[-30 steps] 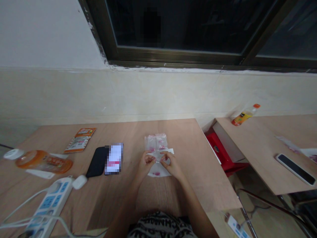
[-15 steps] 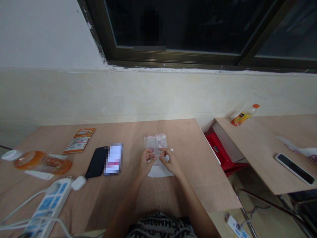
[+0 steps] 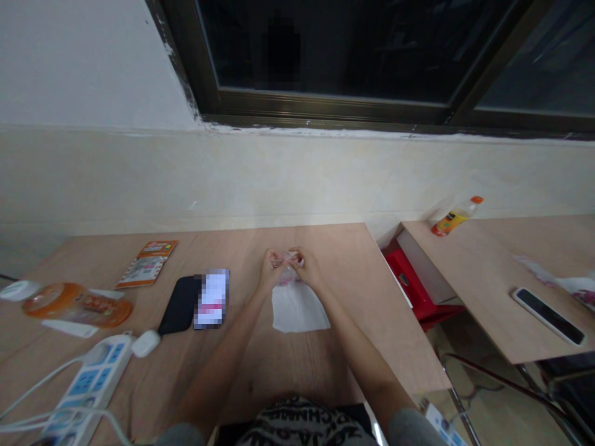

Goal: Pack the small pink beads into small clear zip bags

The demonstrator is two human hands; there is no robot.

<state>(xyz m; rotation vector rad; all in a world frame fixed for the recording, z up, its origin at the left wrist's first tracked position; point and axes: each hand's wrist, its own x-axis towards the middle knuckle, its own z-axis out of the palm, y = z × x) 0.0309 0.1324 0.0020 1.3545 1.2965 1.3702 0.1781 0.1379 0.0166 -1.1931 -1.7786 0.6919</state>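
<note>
Both hands meet at the top of a clear plastic bag (image 3: 289, 275) with faint pink marks, near the middle of the table. My left hand (image 3: 270, 267) pinches its upper left part, and my right hand (image 3: 304, 266) grips the upper right part. Between the fingers the plastic is bunched up. Below the hands a white sheet (image 3: 300, 310), probably paper, lies flat on the wood; whether it is inside the bag or under it I cannot tell. The fingertips are partly hidden by the plastic.
To the left lie a lit phone (image 3: 211, 300), a black phone-shaped object (image 3: 179, 305), an orange packet (image 3: 147, 263), an orange drink bottle (image 3: 79, 305) on its side and a power strip (image 3: 90, 387). On the right-hand table are another bottle (image 3: 455, 218) and a white-edged device (image 3: 548, 316).
Both hands have moved away from me, up to the bag's top edge, and now bunch the plastic there. More of the white sheet shows below them.
</note>
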